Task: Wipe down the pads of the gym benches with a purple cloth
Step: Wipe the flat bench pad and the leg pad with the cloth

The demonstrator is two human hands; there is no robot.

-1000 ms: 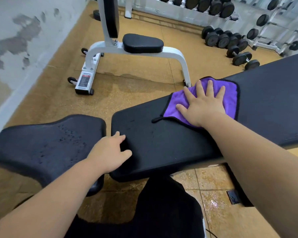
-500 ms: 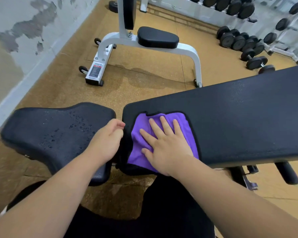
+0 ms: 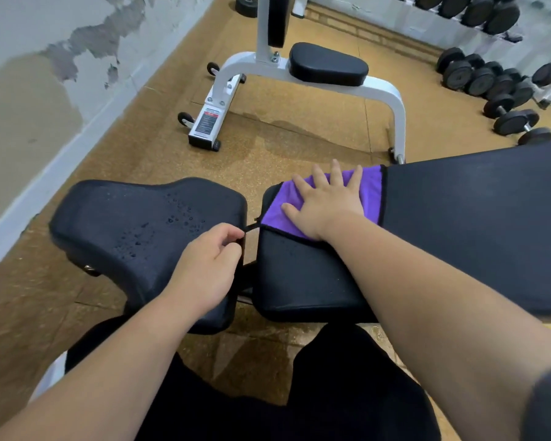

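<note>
We find the right hand (image 3: 328, 205) laid flat on the purple cloth (image 3: 371, 192), its fingers (image 3: 336, 173) straight and spread, gripping nothing, the palm pressing down. The cloth lies on the long back pad (image 3: 458, 230), at the end nearest the seat pad (image 3: 131, 224) and along the pad's far edge. It shows on both sides of the hand: a wedge beyond the thumb and a broader strip beyond the little finger, where its black-trimmed edge lies across the pad. The fingertips reach the cloth's far border.

The left hand (image 3: 207, 272) lies over the seat pad's edge beside the gap between the two pads. Its fingers (image 3: 228, 246) are curled, and thumb and forefinger pinch a thin black loop (image 3: 252, 226) that runs across the gap from the cloth's near corner.

Water droplets (image 3: 172, 218) stand on the seat pad, mostly on its middle and right part. The back pad nearer to us than the cloth looks dull and dark.

Beyond, on the cork-coloured floor (image 3: 299, 135), stands a second bench with a white frame (image 3: 392, 97) and a small black pad (image 3: 328, 63). Dumbbells (image 3: 490, 81) lie in a row at the far right. The wall (image 3: 45, 74) on the left shows peeling paint.
</note>
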